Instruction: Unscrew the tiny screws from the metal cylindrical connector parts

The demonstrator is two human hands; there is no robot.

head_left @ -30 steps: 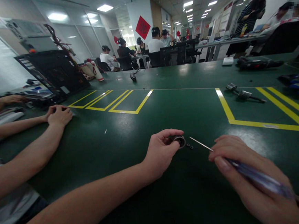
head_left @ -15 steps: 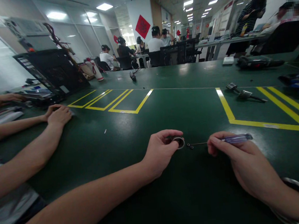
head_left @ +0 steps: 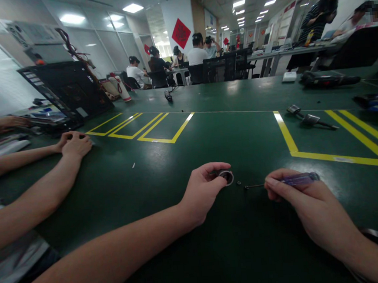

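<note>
Between the thumb and fingers of my left hand (head_left: 202, 190) is a round metal ring (head_left: 230, 178), its open side turned to the right. My right hand (head_left: 298, 194) is closed around the purple, see-through handle of a screwdriver (head_left: 298, 179). The thin shaft points left, and its tip touches a small dark ring (head_left: 246, 188) on the green table. Another small ring (head_left: 238, 183) lies between that one and the metal ring.
Yellow tape (head_left: 337, 159) marks areas on the green table (head_left: 227, 134). Metal parts (head_left: 311, 119) and a black tool (head_left: 330, 79) lie at the right. Another person's hands (head_left: 74, 144) rest at the left, near a black panel (head_left: 70, 92).
The screwdriver tip and one small ring have moved slightly right and down, away from the other small ring. My left hand still holds the metal ring.
</note>
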